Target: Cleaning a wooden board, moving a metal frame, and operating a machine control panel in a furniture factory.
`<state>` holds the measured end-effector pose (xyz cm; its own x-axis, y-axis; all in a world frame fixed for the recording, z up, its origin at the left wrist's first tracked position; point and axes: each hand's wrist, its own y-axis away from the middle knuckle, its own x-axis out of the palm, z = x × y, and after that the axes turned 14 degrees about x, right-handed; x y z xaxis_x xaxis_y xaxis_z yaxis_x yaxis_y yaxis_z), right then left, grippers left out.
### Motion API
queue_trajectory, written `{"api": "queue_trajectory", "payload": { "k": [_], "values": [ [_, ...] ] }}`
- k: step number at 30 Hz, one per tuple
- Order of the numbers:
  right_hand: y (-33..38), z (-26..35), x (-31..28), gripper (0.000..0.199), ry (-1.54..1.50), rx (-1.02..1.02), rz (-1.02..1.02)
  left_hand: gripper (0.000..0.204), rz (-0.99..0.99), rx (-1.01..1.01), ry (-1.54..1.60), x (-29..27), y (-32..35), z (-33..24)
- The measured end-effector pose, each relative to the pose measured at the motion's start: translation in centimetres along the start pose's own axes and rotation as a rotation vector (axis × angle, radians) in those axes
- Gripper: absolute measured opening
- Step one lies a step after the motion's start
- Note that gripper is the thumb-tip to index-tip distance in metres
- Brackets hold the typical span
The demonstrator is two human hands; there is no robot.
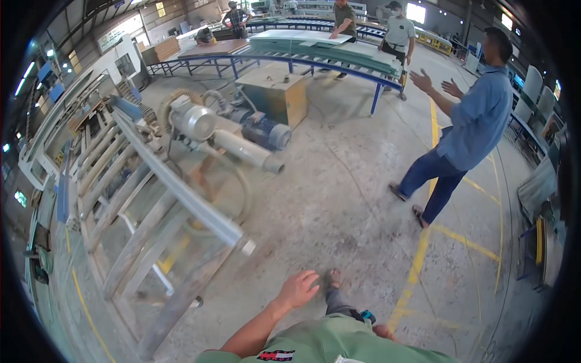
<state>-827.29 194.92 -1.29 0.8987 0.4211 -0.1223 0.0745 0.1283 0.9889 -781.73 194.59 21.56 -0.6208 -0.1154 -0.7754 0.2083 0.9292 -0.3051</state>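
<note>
Right under the camera, my left grip (298, 289) hangs out in front of the green shirt (327, 342). The fingers are loose and spread and hold nothing, which looks like a walking swing and not a reach. I can't tell about the right grip. Only a skin-coloured bit shows at the shirt's right edge, and it could be something else.

Just right of the grip, a foot (333, 278) is planted on the concrete floor (339, 199).

The nearest thing is the long metal rail (181, 193). Its capped end is up and left of the grip, apart from it and not touched. The rail lies slanted across a roller rack (115, 199) and runs away to the far left. Resting on the rollers probably lets it slide lengthwise. That rack edge closes off the grip's whole left side.

Ahead and right of the grip the floor is open. Yellow floor lines (423, 242) mark a lane there.

Beyond the rail's far end is a motor unit with a grey duct (242, 148), then a wooden box (272, 94).

Far right of the grip stands a person in a blue shirt (478, 121), both hands raised, well apart from me.

Farthest out, a blue roller conveyor (321, 60) carries flat green panels (315, 42), with other people working beside it.
</note>
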Motion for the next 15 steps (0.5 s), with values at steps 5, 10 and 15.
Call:
{"api": "queue_trajectory", "payload": {
  "k": [5,10,15],
  "values": [
    [-4.6,10.7,-8.5,0.019,0.468,-0.239,-0.159,0.039,0.068,-0.526,0.187,5.8,-10.7,13.8],
    [3.7,38.9,-14.6,0.025,-0.287,-0.394,-0.072,0.038,0.29,-0.98,0.2,8.5,-9.9,23.5],
    [4.7,57.6,-15.9,0.028,-0.22,-0.418,-0.2,0.039,0.546,-1.121,0.241,11.0,-13.9,32.6]
  ]
}}
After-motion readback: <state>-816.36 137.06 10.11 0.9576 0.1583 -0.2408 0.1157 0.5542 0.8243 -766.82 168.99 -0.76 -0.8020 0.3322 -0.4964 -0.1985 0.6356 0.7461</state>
